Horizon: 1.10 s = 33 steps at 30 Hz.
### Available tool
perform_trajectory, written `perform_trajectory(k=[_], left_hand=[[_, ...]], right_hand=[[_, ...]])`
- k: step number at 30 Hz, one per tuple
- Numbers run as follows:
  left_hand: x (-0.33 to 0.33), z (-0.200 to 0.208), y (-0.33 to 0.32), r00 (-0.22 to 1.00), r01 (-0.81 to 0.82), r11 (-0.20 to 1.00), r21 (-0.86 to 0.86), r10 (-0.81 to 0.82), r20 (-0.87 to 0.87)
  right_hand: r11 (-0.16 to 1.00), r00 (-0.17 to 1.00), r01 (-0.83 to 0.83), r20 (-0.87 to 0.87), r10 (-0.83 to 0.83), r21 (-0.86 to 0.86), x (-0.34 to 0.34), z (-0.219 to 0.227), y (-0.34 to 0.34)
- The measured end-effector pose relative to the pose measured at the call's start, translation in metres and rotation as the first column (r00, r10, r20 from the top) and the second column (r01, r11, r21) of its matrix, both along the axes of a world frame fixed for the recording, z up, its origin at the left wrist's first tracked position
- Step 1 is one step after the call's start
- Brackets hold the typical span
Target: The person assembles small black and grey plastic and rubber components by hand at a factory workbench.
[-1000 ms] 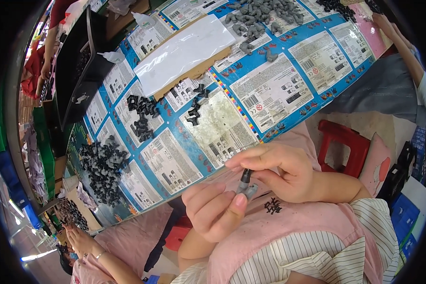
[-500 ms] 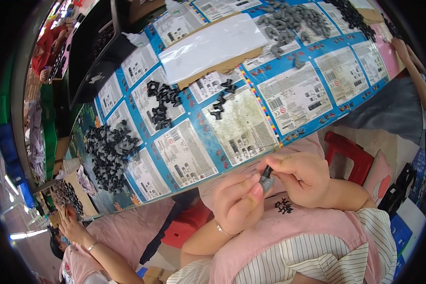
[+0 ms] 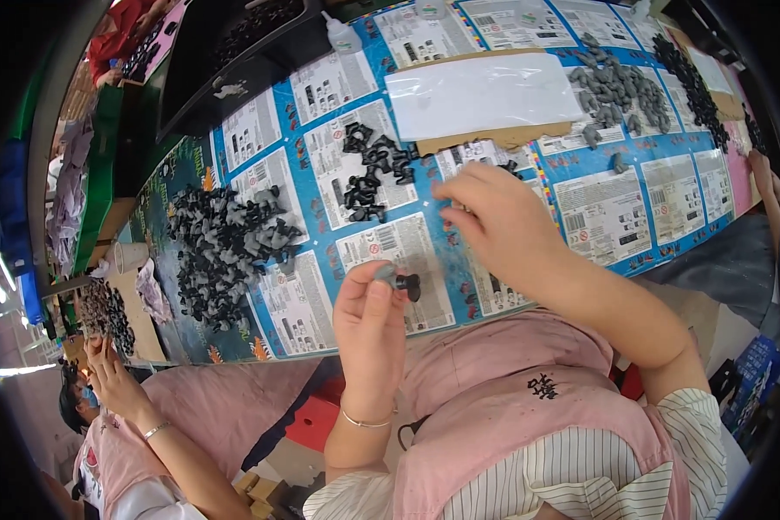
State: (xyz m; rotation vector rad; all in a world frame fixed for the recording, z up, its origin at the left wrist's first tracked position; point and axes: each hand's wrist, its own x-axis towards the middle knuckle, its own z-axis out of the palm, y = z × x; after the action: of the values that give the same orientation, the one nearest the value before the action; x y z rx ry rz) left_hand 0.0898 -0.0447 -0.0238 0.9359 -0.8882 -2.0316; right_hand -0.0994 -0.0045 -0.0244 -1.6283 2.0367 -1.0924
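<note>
Between the thumb and fingers of my left hand (image 3: 368, 316) is a small plastic part (image 3: 409, 284), grey at one end and black at the other, held above the table's near edge. My right hand (image 3: 507, 225) is stretched over the table, thumb and forefinger apart, with nothing seen between them. Its fingertips are near a loose cluster of small black plastic parts (image 3: 377, 169); a few more black pieces (image 3: 509, 166) show just behind the hand. A large heap of joined grey-and-black parts (image 3: 225, 256) lies to the left.
Grey plastic parts (image 3: 620, 91) are spread at the far right, beside a white plastic-covered sheet (image 3: 485, 95) on cardboard. A black bin (image 3: 260, 52) and a glue bottle (image 3: 342, 36) stand at the back. Another person's hand (image 3: 117, 381) works at the left, another arm (image 3: 763, 178) at the right.
My hands have parted. The right has moved forward over the table, letting go of the part; the left keeps it and has moved left and up. The view has shifted too.
</note>
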Motion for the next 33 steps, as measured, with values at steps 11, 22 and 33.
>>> perform_trajectory(k=[11, 22, 33], left_hand=[[0.021, 0.003, -0.012, 0.905, 0.154, 0.921, 0.357, 0.014, -0.426], [0.015, 0.004, -0.007, 0.888, 0.240, 0.890, 0.387, -0.040, -0.458], [-0.010, 0.023, 0.012, 0.984, 0.130, 0.974, -0.186, -0.103, 0.148]], right_hand=[[0.998, 0.885, -0.025, -0.462, 0.046, 0.050, 0.023, -0.034, -0.059], [0.997, 0.962, -0.068, -0.264, 0.071, 0.021, 0.016, -0.029, -0.046], [1.000, 0.821, -0.005, 0.571, 0.014, -0.017, 0.004, 0.016, 0.059]])
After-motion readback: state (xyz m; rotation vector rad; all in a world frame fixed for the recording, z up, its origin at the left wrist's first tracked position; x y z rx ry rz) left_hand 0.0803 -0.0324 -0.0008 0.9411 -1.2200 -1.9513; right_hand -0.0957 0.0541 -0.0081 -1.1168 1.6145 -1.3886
